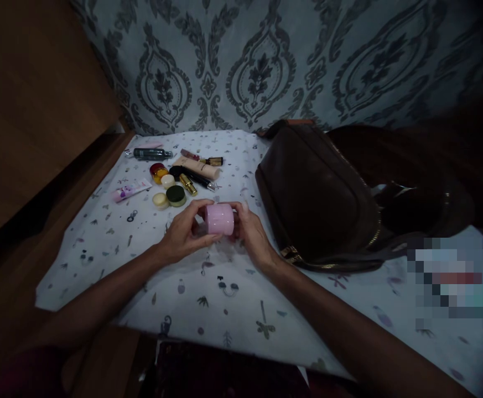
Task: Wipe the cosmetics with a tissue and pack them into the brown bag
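Observation:
A glossy pink cosmetic jar lies on its side in the air between both hands, above the patterned white cloth. Around its left end, my left hand closes with the thumb along the lower edge. My right hand grips the other end, its fingers partly hidden behind the jar. Just beyond my left hand stand a dark green-lidded jar and a small cream-coloured jar. A gold lipstick tube lies beside them.
A large dark brown leather bag lies to the right. Farther back are a beige tube, a dark bottle, a red-and-amber jar and a pink-white tube. Wooden furniture borders the left; a pixelated patch covers something at right.

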Demonstrator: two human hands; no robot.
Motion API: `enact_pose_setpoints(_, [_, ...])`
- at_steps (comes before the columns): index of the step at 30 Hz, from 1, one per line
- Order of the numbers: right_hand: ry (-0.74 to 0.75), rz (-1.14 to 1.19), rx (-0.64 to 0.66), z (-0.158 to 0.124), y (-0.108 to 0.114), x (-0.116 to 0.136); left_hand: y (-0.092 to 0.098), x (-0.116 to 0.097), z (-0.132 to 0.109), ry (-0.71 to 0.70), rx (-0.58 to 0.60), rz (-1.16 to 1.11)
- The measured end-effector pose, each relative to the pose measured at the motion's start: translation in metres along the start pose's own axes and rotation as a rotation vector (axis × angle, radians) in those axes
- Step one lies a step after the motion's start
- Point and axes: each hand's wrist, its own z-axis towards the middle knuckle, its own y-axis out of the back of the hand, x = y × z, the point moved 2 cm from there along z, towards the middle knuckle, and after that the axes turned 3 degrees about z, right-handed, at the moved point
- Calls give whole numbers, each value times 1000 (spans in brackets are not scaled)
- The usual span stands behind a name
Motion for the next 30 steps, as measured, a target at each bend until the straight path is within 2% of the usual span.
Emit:
enact_pose_setpoints(5, [57,12,54,-2,-3,8,1,3,0,45,5,-40])
enact_pose_setpoints(12, [-3,-98,46,-4,-2,8,0,3,-1,-66,14,64])
enact_pose_setpoints(18, [29,18,63,-4,-3,11,1,5,0,-10,-15,22])
enact_pose_setpoints(20, [30,29,71,-4,-5,11,1,5,-1,-38,-14,49])
enact_pose_setpoints(25, [-40,-4,76,-3,-4,4,2,-2,-2,-227,-9,174])
enact_pose_setpoints(30, [-5,102,57,-1,-3,0,2,-1,-2,-186,-30,153])
